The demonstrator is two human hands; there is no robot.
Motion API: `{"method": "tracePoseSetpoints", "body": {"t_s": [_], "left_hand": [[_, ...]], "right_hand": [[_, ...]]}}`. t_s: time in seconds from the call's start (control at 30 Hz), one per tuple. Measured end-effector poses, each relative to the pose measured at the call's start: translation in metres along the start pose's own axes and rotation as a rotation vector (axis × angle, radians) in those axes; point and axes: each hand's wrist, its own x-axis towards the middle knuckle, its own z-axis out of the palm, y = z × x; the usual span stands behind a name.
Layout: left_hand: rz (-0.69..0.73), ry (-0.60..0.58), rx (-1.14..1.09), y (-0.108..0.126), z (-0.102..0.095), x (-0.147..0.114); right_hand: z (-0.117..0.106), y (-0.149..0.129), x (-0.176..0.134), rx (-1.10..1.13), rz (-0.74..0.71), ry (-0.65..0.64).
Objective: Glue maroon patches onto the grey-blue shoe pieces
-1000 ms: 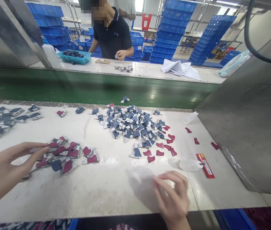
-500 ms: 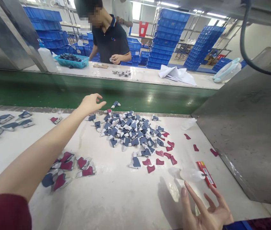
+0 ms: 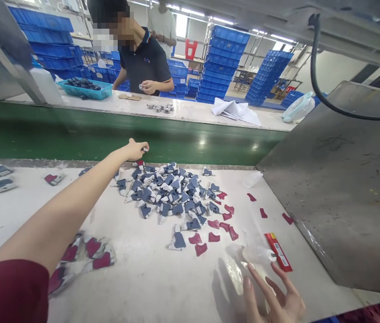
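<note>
My left hand [image 3: 136, 150] reaches over the green strip beyond the table edge, fingers closed on a small blue-and-white plastic part that is mostly hidden. Just below it lies a heap of blue-and-white parts [image 3: 178, 208]. To the heap's right, flat dark-red pieces [image 3: 214, 237] are scattered. My right hand [image 3: 274, 296] hovers at the lower right with its fingers spread, holding nothing. Close to its fingertips are a translucent bottle with a thin tip [image 3: 257, 255] and a red packet [image 3: 279, 252]. Under my left forearm sit several red-and-white parts [image 3: 101, 260].
A metal panel [image 3: 341, 193] borders the right side. Across the green belt [image 3: 183, 143], a co-worker [image 3: 146, 63] handles a small part near a turquoise basket [image 3: 89, 91]. White paper [image 3: 233, 111] lies on the far ledge. Blue crates [image 3: 222, 63] are stacked behind.
My left hand has moved right and closed on the blue-and-white part that lay alone on the green strip. My right hand stays spread at the lower right. The view has shifted slightly.
</note>
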Motion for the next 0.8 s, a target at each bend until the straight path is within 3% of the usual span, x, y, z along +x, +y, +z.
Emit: {"method": "tracePoseSetpoints", "body": {"t_s": [0.23,0.37,0.63,0.8], "left_hand": [[0.178,-0.242,-0.004,-0.023,-0.02,-0.028],[0.235,-0.292,0.007,-0.026,-0.02,-0.035],[0.261,-0.115,0.001,-0.034,-0.009,-0.057],[0.321,-0.013,-0.019,-0.02,-0.023,-0.109]], "right_hand": [[0.0,0.007,0.001,-0.009,-0.062,-0.004],[-0.001,0.009,0.001,-0.006,-0.082,-0.005],[-0.003,0.003,0.004,0.041,-0.07,0.005],[-0.003,0.003,0.005,0.065,-0.095,0.011]]}}
